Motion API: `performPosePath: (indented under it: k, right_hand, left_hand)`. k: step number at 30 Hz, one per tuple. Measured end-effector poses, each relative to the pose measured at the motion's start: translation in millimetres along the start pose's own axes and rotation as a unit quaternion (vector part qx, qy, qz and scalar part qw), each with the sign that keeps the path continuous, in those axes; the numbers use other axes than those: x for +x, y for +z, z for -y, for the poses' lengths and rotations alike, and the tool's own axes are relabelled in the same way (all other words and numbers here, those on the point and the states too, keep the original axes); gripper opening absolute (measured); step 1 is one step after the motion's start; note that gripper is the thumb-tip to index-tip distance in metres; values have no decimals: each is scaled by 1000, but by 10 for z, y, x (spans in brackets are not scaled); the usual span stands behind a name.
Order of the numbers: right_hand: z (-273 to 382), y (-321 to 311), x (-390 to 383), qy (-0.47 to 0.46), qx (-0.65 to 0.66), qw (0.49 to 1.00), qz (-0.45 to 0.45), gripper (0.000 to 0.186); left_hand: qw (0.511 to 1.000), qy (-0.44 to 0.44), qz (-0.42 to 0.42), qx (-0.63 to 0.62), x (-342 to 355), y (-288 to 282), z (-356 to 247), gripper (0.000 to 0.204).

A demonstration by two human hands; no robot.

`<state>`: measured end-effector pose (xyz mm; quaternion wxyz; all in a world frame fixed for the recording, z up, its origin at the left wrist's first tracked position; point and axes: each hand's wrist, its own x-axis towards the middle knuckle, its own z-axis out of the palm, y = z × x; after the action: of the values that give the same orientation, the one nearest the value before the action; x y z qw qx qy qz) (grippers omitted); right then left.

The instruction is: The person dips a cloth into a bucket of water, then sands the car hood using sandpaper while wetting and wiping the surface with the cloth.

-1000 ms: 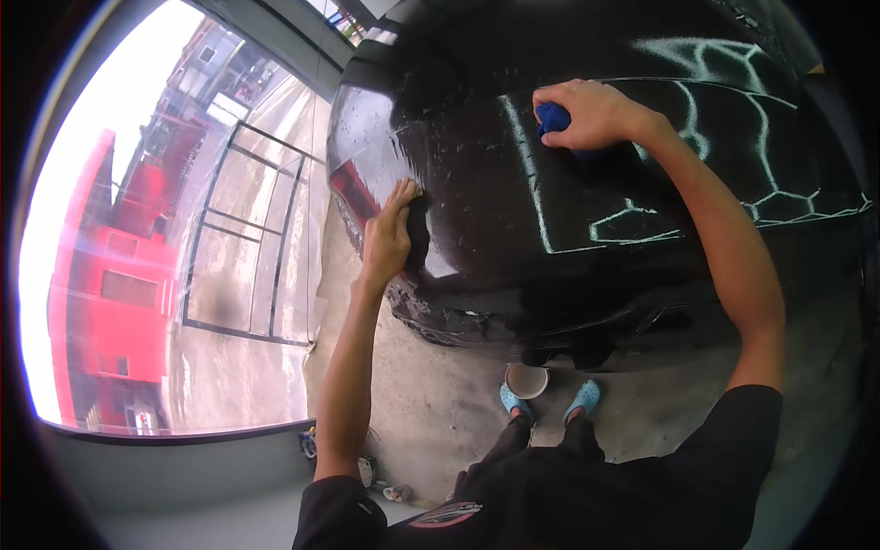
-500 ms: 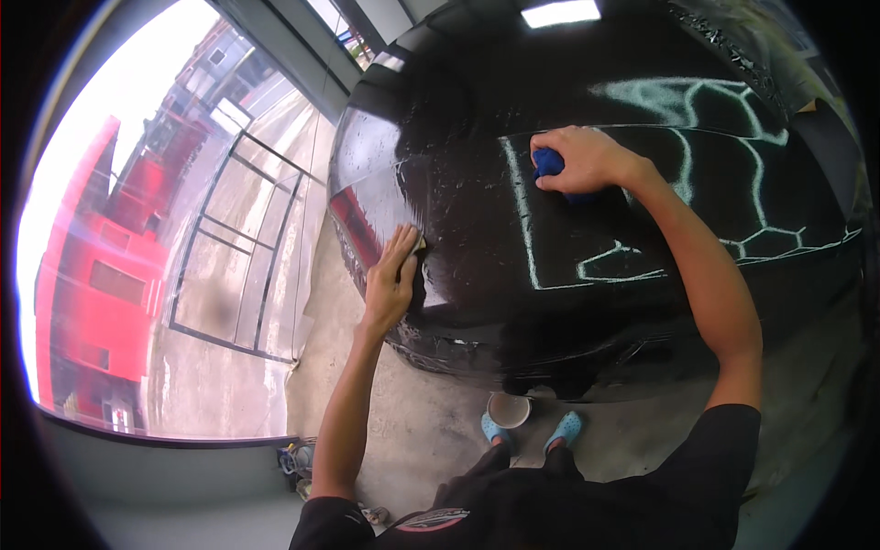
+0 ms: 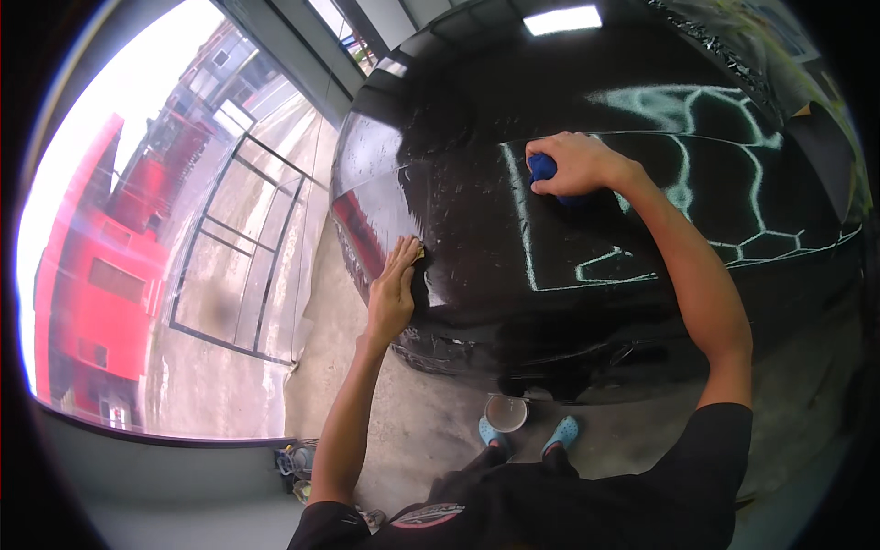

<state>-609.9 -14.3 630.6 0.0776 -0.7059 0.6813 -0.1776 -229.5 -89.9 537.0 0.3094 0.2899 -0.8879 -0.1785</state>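
A glossy black car panel (image 3: 467, 220) lies wet in front of me, with pale green marks and lines (image 3: 642, 105) on its right part. My left hand (image 3: 396, 289) rests on its left side, fingers straight and together, pressing a small yellowish piece of sandpaper (image 3: 420, 251) against the surface. Most of that piece is hidden under the fingers. Farther right, my right hand (image 3: 577, 165) is closed round a crumpled blue cloth (image 3: 543, 169), held over the panel close to the straight pale line. Water drops and streaks show between the hands.
A round bucket (image 3: 506, 413) stands on the concrete floor by my blue clogs (image 3: 562, 433), below the car's edge. Clear plastic sheeting (image 3: 302, 257) hangs at the left, with a dark metal frame (image 3: 209, 225) seen through it. Crumpled plastic film (image 3: 807, 64) covers the far right.
My left hand has slid slightly toward me with the sandpaper. My right hand, still gripping the blue cloth, has shifted a little left and nearer.
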Motion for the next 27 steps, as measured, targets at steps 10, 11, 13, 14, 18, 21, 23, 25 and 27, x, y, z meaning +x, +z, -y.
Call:
performPosePath:
  k: [10,11,13,14,18,21,23,25,27]
  right_hand:
    - [184,-90,93,-14,36,998,45,40]
    - [96,-105,50,-8,33,998,45,40]
    - [14,-72,-49,11,0,999,37,43]
    - [12,-40,-71,18,-2,999,34,43]
    - [187,-14,89,3,-22,1000,22,46]
    - [300,-57,136,-37,-8,999,7,45]
    - [156,-36,118,-32,3,999,15,40]
    - [40,21,50,-10,0,1000,9,40]
    - [62,-52,-16,-7,-12,1000,8,40]
  left_hand:
    - [999,-20,-1,51,872,-114,347,38]
    - [1000,-12,17,22,645,-74,208,39]
    - [999,-1,44,-9,198,-49,61,42]
    - [999,-2,52,-16,119,-39,91,42]
    - [999,-8,20,30,656,-75,346,41]
    - [997,4,-34,66,1096,-75,533,41]
    - [998,12,-2,56,1060,1,346,39]
    - [999,-3,46,7,646,-12,84,40]
    - [999,-6,49,-17,92,-114,-134,42]
